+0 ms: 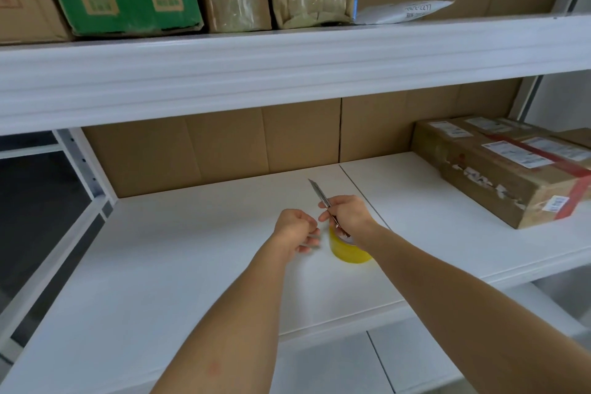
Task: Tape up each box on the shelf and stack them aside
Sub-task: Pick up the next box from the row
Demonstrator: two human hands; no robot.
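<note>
Right hand: grips slim metal utility knife, centre frame.
Left hand: curled, seemingly empty.
Yellow tape roll: light, rigid; likely best held by rim.

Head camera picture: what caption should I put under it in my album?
Right hand holds a knife above yellow tape on a white shelf.

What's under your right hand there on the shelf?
A yellow tape roll stands on the white shelf, partly below the right hand, which grips a utility knife. The roll's far side and core are covered by the hand and wrist.
</note>
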